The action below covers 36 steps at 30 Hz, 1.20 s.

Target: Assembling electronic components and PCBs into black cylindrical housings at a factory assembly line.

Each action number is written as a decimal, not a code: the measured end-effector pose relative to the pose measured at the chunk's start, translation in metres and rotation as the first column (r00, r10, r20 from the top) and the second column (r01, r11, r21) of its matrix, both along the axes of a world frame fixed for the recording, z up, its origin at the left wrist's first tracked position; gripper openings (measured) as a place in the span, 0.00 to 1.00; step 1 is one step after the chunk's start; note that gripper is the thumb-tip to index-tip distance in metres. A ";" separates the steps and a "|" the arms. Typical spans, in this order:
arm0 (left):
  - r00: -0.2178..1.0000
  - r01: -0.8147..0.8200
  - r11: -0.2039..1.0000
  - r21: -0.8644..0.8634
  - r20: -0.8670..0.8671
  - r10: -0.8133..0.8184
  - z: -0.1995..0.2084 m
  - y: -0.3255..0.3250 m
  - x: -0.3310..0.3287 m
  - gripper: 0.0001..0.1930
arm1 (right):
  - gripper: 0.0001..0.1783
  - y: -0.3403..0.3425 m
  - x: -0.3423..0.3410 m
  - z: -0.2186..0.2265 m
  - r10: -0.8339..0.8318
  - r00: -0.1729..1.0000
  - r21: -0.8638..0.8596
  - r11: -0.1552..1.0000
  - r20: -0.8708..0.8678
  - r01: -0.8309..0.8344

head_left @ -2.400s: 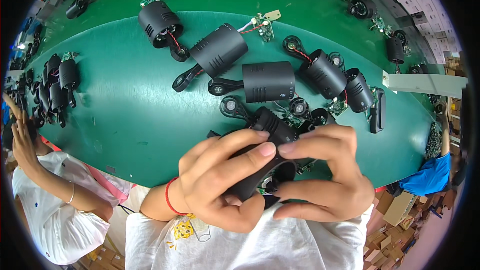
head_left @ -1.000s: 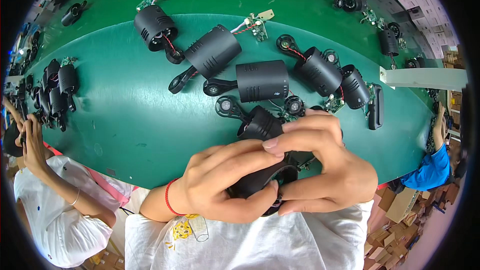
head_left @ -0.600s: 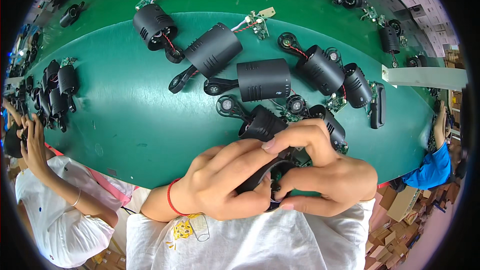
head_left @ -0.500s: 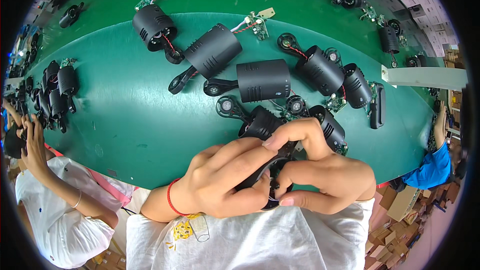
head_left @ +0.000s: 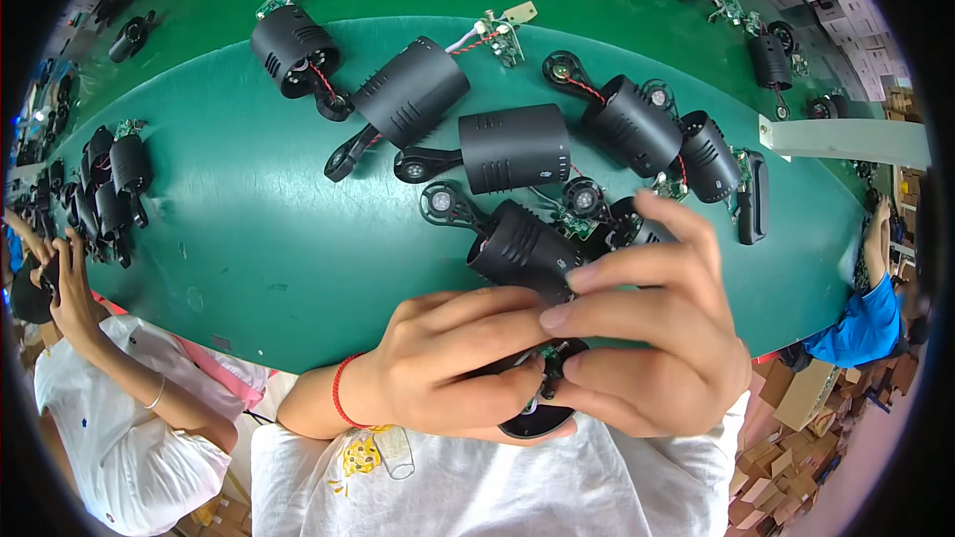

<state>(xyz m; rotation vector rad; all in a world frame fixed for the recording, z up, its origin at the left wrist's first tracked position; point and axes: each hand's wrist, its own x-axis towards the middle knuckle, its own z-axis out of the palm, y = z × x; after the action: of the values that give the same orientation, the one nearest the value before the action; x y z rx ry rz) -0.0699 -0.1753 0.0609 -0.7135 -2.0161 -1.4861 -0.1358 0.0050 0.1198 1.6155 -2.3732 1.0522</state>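
Note:
Close to my body, my left hand (head_left: 448,363) is wrapped round a black cylindrical housing (head_left: 540,422), its open end partly showing. A small green circuit board (head_left: 549,352) with dark parts sits at that opening. My right hand (head_left: 652,338) is bent over the same opening, thumb and finger closed at the board; its other fingers are raised and slightly blurred. My fingers hide much of the housing. Just beyond my hands lies another black housing (head_left: 522,244) with a round-ended arm.
Several similar black housings, such as this one (head_left: 513,147), lie on the green table (head_left: 288,219) with loose boards and red wires. A pile of housings (head_left: 109,179) lies at the left. A pale bar (head_left: 846,144) juts in at the right. A co-worker's hand (head_left: 75,288) shows at the left, a blue sleeve (head_left: 858,330) at the right.
My right hand has lifted its fingers and turned over the opening. The housing in my left hand has tilted, showing more of its rim and the board.

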 end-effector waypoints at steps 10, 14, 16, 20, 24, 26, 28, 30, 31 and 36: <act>0.998 0.049 0.998 0.046 0.029 -0.050 -0.006 -0.005 0.000 0.12 | 0.37 0.000 -0.012 -0.013 0.251 0.618 -0.195 0.968 0.745 -0.157; 0.998 0.000 0.998 -0.062 -0.069 -0.005 -0.004 -0.004 0.002 0.09 | 0.42 -0.007 -0.010 -0.017 0.251 0.563 -0.176 0.967 0.788 -0.185; 0.991 0.134 0.991 0.026 -0.020 -0.133 0.000 -0.005 0.004 0.18 | 0.46 -0.011 -0.005 -0.024 0.317 0.275 -0.311 0.948 0.908 -0.066; 0.996 0.085 0.992 0.092 -0.024 -0.084 -0.004 -0.004 0.003 0.12 | 0.47 -0.010 0.001 -0.020 0.321 0.379 -0.322 0.945 0.868 -0.064; 0.995 0.072 0.992 0.102 -0.071 -0.065 -0.015 -0.003 0.001 0.17 | 0.45 -0.009 -0.003 -0.018 0.229 0.459 -0.223 0.973 0.858 -0.068; 0.997 0.031 0.981 0.193 0.062 -0.043 -0.014 0.001 0.007 0.24 | 0.40 -0.008 -0.012 -0.012 0.212 0.734 -0.177 0.976 0.645 -0.127; 0.993 0.033 0.967 0.251 0.101 -0.060 -0.011 0.000 0.007 0.29 | 0.22 0.001 -0.019 0.000 0.227 0.766 -0.159 0.974 0.602 -0.163; 0.982 0.038 0.972 0.234 0.172 -0.080 -0.003 -0.003 0.003 0.30 | 0.14 0.006 -0.019 0.004 0.160 0.939 -0.087 0.986 0.305 -0.140; 0.981 0.033 0.970 0.242 0.177 -0.077 -0.006 -0.002 0.003 0.31 | 0.12 0.004 -0.015 0.004 0.074 0.967 -0.061 0.996 0.245 -0.060; 0.987 -0.001 0.990 0.143 0.158 -0.021 -0.005 -0.003 0.001 0.25 | 0.12 -0.002 -0.004 0.009 0.030 0.937 -0.010 1.000 0.349 -0.028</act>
<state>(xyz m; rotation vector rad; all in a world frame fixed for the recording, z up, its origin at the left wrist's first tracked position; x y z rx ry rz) -0.0685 -0.1780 0.0562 -0.5624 -1.9982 -1.7221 -0.1393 0.0032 0.1286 1.5778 -2.5588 1.4598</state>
